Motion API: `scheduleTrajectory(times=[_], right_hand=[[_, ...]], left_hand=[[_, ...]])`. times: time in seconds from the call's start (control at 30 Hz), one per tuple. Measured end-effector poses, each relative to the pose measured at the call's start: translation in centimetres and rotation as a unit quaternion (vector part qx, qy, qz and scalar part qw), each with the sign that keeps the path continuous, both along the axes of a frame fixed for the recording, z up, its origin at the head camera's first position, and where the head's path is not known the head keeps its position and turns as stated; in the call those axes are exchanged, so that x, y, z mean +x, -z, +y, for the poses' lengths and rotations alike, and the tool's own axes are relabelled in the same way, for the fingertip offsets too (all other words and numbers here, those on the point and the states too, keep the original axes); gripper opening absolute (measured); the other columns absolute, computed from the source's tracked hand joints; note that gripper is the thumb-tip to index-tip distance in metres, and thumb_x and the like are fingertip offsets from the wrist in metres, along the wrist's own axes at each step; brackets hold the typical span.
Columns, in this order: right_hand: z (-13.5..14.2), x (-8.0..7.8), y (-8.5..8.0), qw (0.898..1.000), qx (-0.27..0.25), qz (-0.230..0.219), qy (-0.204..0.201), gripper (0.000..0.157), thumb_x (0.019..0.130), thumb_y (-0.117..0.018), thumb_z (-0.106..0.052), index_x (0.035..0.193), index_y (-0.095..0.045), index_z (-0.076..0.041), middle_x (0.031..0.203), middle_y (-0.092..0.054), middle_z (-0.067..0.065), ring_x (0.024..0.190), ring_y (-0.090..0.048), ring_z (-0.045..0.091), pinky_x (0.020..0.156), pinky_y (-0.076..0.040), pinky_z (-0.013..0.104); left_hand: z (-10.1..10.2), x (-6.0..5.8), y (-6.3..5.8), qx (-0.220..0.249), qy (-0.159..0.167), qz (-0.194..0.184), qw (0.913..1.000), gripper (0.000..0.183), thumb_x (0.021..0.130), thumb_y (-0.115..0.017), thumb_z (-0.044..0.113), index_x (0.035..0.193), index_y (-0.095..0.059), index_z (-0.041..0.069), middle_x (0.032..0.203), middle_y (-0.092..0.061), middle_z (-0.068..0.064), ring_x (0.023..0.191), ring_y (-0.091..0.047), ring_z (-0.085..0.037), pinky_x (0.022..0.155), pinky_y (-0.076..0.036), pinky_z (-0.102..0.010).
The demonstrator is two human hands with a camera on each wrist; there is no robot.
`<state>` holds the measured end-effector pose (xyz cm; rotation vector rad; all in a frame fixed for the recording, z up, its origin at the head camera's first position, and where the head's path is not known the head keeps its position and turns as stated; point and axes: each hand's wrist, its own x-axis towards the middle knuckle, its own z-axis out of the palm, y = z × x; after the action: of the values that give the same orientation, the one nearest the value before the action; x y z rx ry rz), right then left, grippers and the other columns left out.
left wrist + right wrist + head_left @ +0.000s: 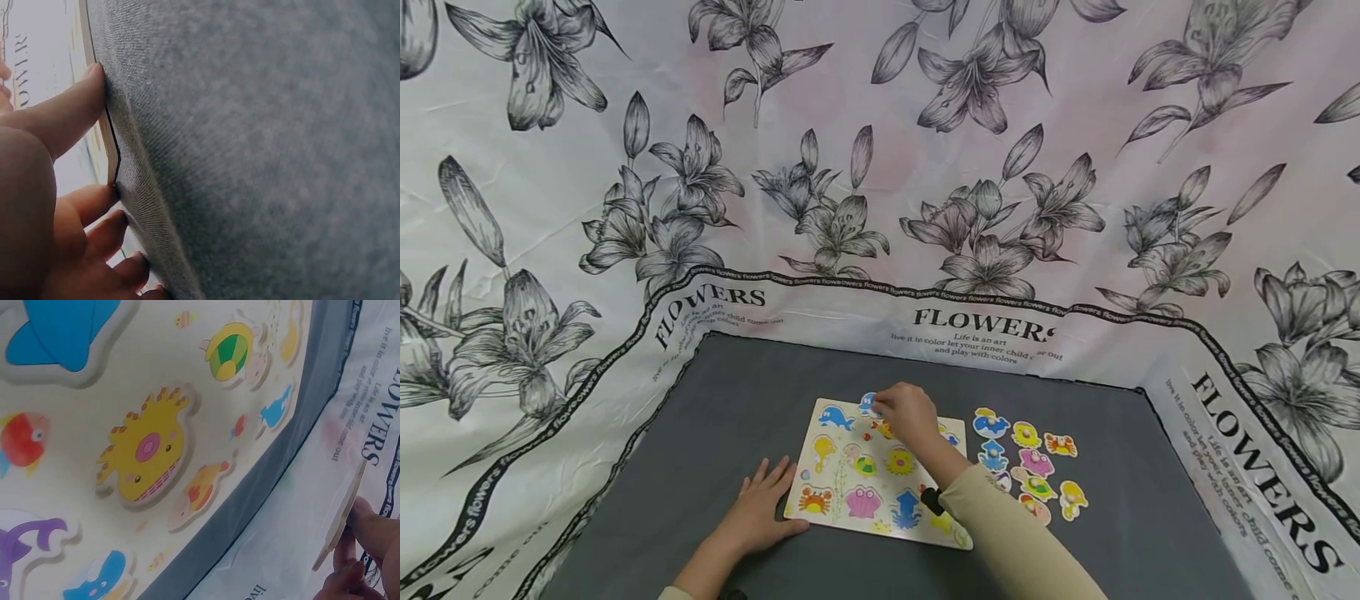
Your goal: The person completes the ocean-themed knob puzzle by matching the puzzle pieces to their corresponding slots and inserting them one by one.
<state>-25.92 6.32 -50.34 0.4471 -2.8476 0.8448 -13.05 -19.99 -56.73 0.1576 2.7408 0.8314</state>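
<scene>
A wooden puzzle board point(880, 485) with sea-animal pictures lies on the dark grey table. Over its far edge my right hand point(910, 415) pinches a small blue puzzle piece point(868, 405) with a pale rim. The right wrist view shows this piece point(340, 519) edge-on between thumb and fingers, raised off the board; its picture is hidden there. My left hand point(758, 508) rests at the board's near left corner, fingers spread. In the left wrist view the thumb point(81, 103) touches one board edge, and the index finger lies by the corner.
Right of the board lie several loose pieces, among them a blue whale piece point(991, 423), a crab piece point(1061, 445), a pink shell piece point(1036, 462) and a seahorse piece point(1072, 500). Flower-printed cloth point(835, 317) surrounds the table's back and sides.
</scene>
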Motion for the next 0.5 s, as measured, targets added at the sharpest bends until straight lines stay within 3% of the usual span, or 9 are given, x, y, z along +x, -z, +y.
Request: scheduleTrajectory(times=[0.5], right_hand=[[-3.1, -0.8, 0.7, 0.999, -0.005, -0.021, -0.024, 0.014, 0.091, -0.076, -0.023, 0.104, -0.082, -0.019, 0.102, -0.075, -0.002, 0.091, -0.070, 0.017, 0.072, -0.057, 0.036]], left_hand=[[0.0, -0.2, -0.1, -0.002, -0.002, -0.003, 1.0000, 0.099, 0.077, -0.084, 0.051, 0.155, -0.041, 0.007, 0.163, -0.031, -0.018, 0.153, -0.014, -0.049, 0.117, -0.014, -0.073]])
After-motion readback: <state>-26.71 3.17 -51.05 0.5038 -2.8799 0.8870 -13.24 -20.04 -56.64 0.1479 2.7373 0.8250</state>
